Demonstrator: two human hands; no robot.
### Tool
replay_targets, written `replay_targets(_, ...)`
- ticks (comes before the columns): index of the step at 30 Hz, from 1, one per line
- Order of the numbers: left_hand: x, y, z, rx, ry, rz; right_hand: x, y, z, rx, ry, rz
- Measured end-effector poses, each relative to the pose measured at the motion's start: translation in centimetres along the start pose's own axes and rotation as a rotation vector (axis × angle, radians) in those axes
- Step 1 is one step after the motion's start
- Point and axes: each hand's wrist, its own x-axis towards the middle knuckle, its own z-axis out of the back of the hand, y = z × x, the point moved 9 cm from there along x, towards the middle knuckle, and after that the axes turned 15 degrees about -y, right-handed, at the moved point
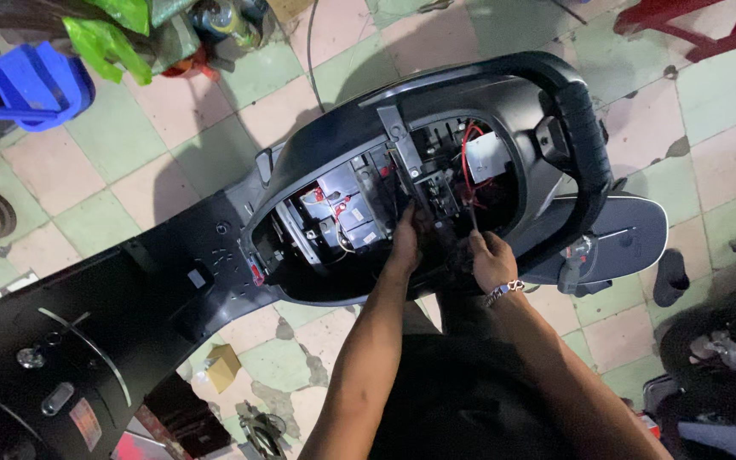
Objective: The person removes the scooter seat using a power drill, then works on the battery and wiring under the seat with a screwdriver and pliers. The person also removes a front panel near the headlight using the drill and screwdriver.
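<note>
A floor of worn pale green and pink square tiles (121,136) lies under a black scooter body with its seat off (342,136), seen from above. The open compartment under the seat (359,221) shows black brackets, boxes with small red labels and a loop of thin red wire (468,166) near a grey metal plate.

The left hand (404,243) reaches down into the middle of the compartment, its fingers curled against a black part at the foot of a grey crossbar (402,149); whether it pinches anything cannot be told, since the fingertips are hidden. The right hand (491,260), with a silver chain bracelet (504,291) at the wrist, sits just beside it at the compartment's near rim, fingers closed around a thin dark rod-like tool (473,217) that points up into the wiring.

A black padded grab rail (585,136) curves around the rear. A blue plastic bin (40,85) and green plastic bags (108,38) stand at the upper left, and a small cardboard box (223,366) lies on the tiles below the scooter.
</note>
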Motion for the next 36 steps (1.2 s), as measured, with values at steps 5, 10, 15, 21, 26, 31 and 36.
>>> replay_targets(5, 0.0, 0.9, 2.8, 0.094, -0.109, 0.112, 2.5, -1.6, -0.7, -0.019, -0.030, 0.041)
replay_targets(10, 1.0, 2.3, 4.1, -0.030, -0.135, 0.212, 6.8, -3.2, -4.3, 0.355, 0.091, -0.186)
replay_targets(15, 2.0, 2.4, 5.4, -0.055, -0.149, 0.230, 8.0, -3.8, -4.1, 0.248, 0.021, -0.308)
replay_targets(21, 2.8, 2.6, 6.2, 0.027, -0.159, 0.294, 7.9, -4.4, -3.9, 0.242, -0.028, -0.486)
replay_targets(26, 3.2, 2.6, 5.9, 0.026, -0.139, 0.281, 8.7, -5.0, -3.6, 0.253, 0.015, -0.425)
replay_targets(31, 3.4, 2.7, 6.3, -0.010, -0.156, 0.280, 9.0, -3.5, -5.4, 0.656, 0.313, -0.300)
replay_targets(36, 3.2, 2.3, 5.0, -0.058, 0.002, 0.305, 9.5, -4.7, -3.9, 0.330, 0.063, -0.300)
